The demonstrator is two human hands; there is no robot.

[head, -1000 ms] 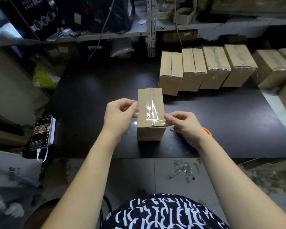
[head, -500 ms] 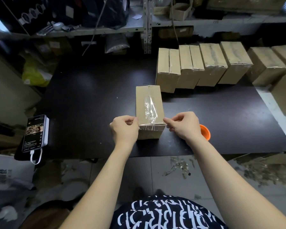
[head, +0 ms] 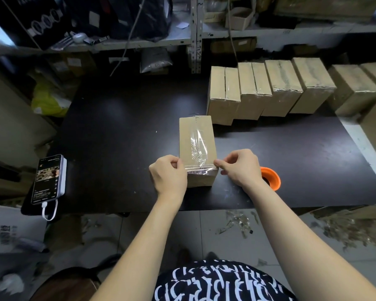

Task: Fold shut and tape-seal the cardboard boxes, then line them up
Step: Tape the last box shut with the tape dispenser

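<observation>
While each grip, left hand [head: 168,173] and right hand [head: 241,167], pinches the tape [head: 201,169] between them, even tension should flatten it onto the box [head: 195,135].

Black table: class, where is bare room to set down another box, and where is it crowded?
Bare: the wide patch between the phone and the box being taped; also the strip between the orange tape roll and the row of sealed boxes. Crowded: the back right corner.

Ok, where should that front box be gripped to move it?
Probably by its long side walls, one hand from each side: the box is narrow with flat sides, and the left hand and right hand flank its near end, pinching the tape.
</observation>
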